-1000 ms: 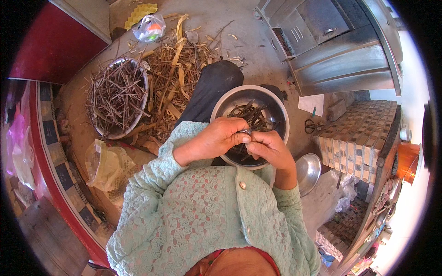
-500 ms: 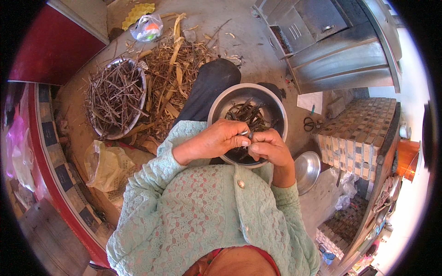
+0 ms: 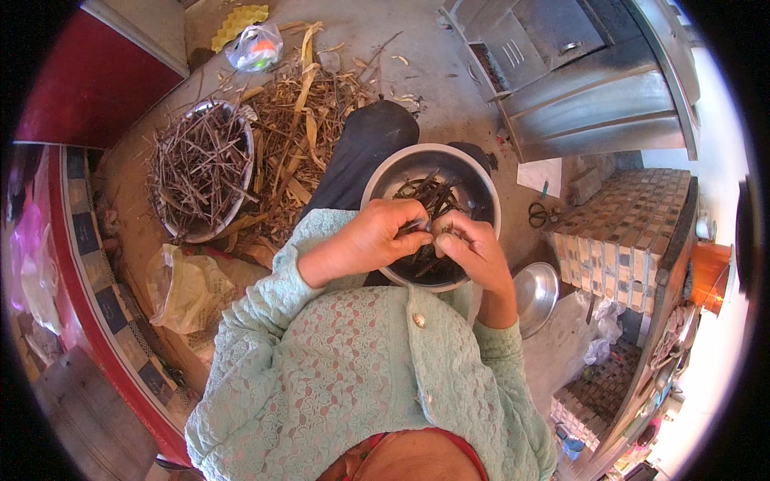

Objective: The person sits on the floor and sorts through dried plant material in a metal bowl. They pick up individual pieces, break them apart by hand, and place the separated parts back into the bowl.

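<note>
A thin dark stalk [image 3: 425, 227] is pinched between the fingertips of both hands, just above the near half of a round metal bowl [image 3: 377, 180]. The bowl is rested on the person's lap and is partly filled with more dark stalks [image 3: 437, 192], cut short and lying crosswise. The left hand [image 3: 383, 234] is closed on the stalk from the left, its thumb and forefinger pressed together at the piece; the right hand [image 3: 468, 244] is closed on it from the right, fingers curled inward, so that the two hands are touching over the bowl's near rim. Both forearms are covered by pale green knitted sleeves [image 3: 265, 321].

On the ground to the left of the bowl a heap of dry husks and peelings [image 3: 301, 120] is spread out, and beyond it, further left, a second metal basin [image 3: 243, 132] is heaped with long unworked twigs [image 3: 196, 164]. A crumpled yellowish plastic bag [image 3: 188, 284] is lying near the basin, toward the person. A small tied bag [image 3: 255, 46] is seen at the far edge of the floor. To the right of the bowl a metal lid [image 3: 536, 293] is lying beside a tiled ledge [image 3: 626, 220], with scissors [image 3: 540, 213] just by it.
</note>
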Demonstrator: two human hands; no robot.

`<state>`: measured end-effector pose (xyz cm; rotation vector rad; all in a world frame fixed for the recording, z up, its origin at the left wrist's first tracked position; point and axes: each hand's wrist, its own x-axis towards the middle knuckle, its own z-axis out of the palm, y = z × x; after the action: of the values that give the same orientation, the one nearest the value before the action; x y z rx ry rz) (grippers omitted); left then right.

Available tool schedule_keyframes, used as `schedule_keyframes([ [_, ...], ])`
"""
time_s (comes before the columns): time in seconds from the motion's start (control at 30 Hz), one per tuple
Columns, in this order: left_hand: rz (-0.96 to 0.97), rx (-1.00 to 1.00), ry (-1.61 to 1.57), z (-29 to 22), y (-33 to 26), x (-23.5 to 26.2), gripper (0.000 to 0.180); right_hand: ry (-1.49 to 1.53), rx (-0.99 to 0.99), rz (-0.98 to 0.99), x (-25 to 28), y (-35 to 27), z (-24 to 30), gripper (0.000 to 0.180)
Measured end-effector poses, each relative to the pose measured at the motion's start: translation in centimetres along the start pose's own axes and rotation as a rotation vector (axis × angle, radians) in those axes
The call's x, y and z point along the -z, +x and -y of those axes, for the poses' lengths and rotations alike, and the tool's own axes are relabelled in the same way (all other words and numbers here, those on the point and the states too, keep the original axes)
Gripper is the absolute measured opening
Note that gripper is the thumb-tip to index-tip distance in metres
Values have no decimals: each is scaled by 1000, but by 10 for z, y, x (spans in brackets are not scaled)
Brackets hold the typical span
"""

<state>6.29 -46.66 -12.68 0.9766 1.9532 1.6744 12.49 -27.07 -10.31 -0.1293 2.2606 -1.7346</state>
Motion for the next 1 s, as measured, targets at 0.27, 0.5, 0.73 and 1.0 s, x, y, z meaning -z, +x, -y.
schedule_keyframes([
  [0.27, -74, -105, 226, 5, -4, -8, 17, -228, 170, -208, -19, 9, -3, 20],
  [0.5, -90, -144, 532, -11, -5, -9, 18, -87, 66, -216, -19, 4, -9, 17],
  [0.73, -94, -155, 636, -11, -4, -8, 18, -145, 110, -236, -21, 6, -7, 15],
  [1.0, -4, -146, 349, -9, -6, -2, 18, -93, 58, -79, -14, 0, -8, 17],
])
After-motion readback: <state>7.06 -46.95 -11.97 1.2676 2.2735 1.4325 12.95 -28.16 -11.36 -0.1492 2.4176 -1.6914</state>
